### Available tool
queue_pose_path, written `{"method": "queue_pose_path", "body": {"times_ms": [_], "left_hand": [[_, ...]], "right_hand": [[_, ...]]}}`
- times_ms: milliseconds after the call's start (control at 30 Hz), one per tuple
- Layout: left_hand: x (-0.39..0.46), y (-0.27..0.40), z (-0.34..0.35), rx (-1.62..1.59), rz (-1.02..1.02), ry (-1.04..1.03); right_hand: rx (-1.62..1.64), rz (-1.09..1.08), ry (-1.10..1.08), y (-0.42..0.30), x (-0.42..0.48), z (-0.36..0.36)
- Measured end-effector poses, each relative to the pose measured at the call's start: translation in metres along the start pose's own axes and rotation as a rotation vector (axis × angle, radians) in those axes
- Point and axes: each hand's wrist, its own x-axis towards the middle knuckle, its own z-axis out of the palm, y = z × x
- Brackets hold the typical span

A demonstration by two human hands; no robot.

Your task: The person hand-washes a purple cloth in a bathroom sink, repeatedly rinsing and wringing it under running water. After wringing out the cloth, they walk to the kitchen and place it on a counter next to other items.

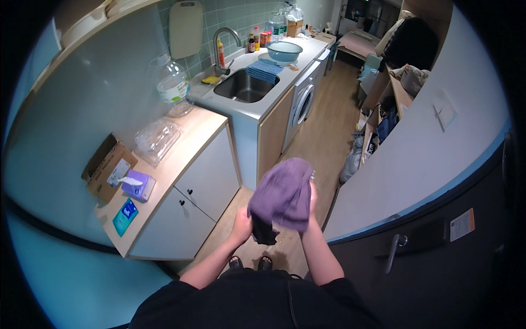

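Observation:
A crumpled purple cloth (283,193), perhaps a garment or towel, hangs in the air in front of my body. My left hand (242,225) grips its lower left edge, where a black patch of fabric (262,231) shows beneath. On the right side my right hand (313,201) holds the cloth, its fingers mostly hidden behind the folds. The cloth is slightly blurred. Below it are the wood-look floor (230,220) and my feet in black sandals (265,263).
To the left, a low cabinet (193,144) bears a tissue box (139,186), wipes (125,217), a cardboard box (111,168) and clear plastic containers (158,140). Beyond are a sink (242,88), blue basin (284,51) and washing machine (304,103). A dark door (427,255) stands right.

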Motion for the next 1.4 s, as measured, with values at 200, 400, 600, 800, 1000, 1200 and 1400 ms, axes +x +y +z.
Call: {"method": "queue_pose_path", "body": {"times_ms": [200,400,600,800,1000,1200,1400], "left_hand": [[0.021,0.04,-0.02,-0.08,-0.189,-0.084],[0.001,0.054,-0.062,0.132,-0.435,-0.055],[-0.024,0.057,-0.103,0.292,-0.228,-0.181],[-0.048,0.069,-0.122,-0.138,-0.258,-0.078],[-0.045,-0.01,-0.111,0.41,-0.409,0.234],[-0.055,-0.046,-0.082,0.514,-0.188,-0.133],[-0.038,-0.039,-0.067,0.19,-0.372,-0.329]], "right_hand": [[-0.453,0.321,-0.129,0.067,-0.045,-0.032],[-0.863,0.137,-0.311,0.023,-0.05,0.013],[-0.82,-0.044,-0.235,0.026,-0.046,0.013],[-0.418,-0.006,-0.133,0.042,-0.052,0.012],[-0.351,0.062,0.094,0.053,-0.038,0.037],[-0.686,0.247,-0.136,0.075,-0.061,0.036],[-0.518,0.299,-0.146,0.042,-0.058,0.024]]}}
